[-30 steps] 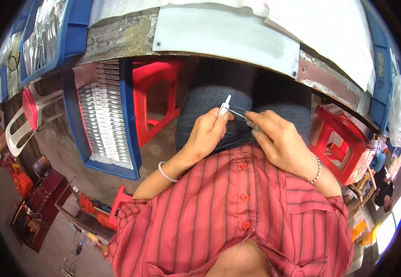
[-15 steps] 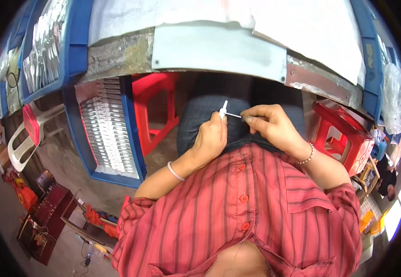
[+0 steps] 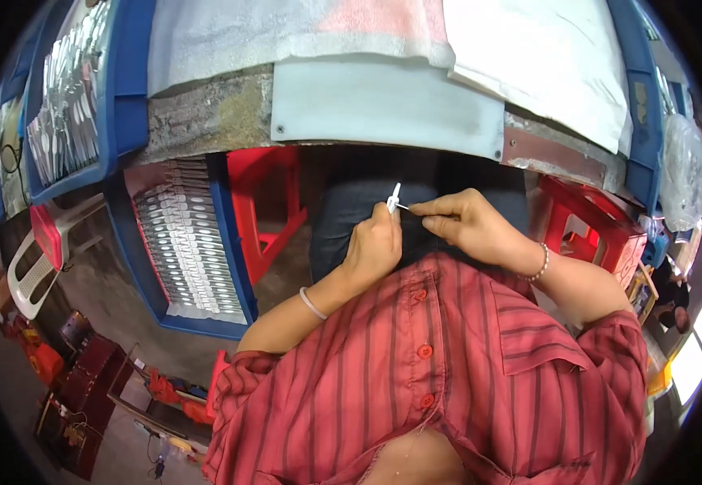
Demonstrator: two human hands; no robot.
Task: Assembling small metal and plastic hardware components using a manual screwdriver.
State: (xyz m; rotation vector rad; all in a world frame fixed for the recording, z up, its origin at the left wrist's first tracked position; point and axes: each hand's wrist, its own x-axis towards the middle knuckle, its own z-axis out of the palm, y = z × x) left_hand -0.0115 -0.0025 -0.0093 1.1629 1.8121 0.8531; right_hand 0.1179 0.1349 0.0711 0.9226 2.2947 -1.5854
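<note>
My left hand (image 3: 374, 245) is closed around a small white piece (image 3: 395, 197) with a tapered tip pointing up, pinched between thumb and forefinger over my lap. To its right, my right hand (image 3: 474, 229) pinches a thin metal rod (image 3: 403, 208). The rod's far end meets the side of the white piece; whether it sits inside or only touches cannot be told. Most of the rod is hidden by the right fingertips. Both hands are just in front of the table's near edge.
A table edge with a pale panel (image 3: 387, 105) and white cloth (image 3: 533, 61) crosses ahead. On the left stands a blue crate (image 3: 242, 271) holding rows of slim silvery pieces (image 3: 193, 250). Red stools (image 3: 266, 206) flank my legs; another blue crate (image 3: 129, 121) is at upper left.
My right hand has moved left toward the white piece, so less of the rod shows between the hands. The left hand keeps its pinch. The whole view has shifted slightly.
</note>
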